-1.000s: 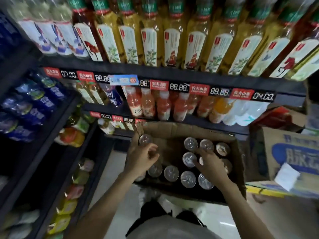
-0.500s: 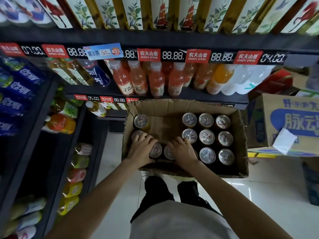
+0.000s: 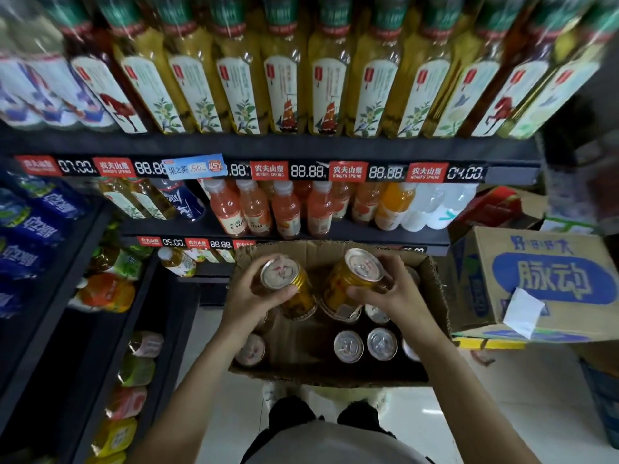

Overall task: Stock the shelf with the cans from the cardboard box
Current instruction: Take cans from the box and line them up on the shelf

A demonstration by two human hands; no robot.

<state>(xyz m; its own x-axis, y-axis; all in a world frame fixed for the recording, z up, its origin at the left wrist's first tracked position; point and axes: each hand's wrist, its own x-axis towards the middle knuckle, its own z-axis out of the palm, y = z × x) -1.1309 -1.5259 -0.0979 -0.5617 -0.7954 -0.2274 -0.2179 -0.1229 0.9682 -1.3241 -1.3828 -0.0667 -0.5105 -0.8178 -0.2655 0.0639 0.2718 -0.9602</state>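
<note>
Pick-up step: left hand grips one can, right hand grips another can, both raised just above the box, w/ more cans left inside. Next, prob. carry both to a free shelf spot, set upright.

bottle-packed shelf ahead; open gap mid cardboard box

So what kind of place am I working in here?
Most likely a shop's drinks aisle: shelves packed with bottled drinks, price tags along the shelf edge, and an open cardboard box of cans being unpacked.
</note>
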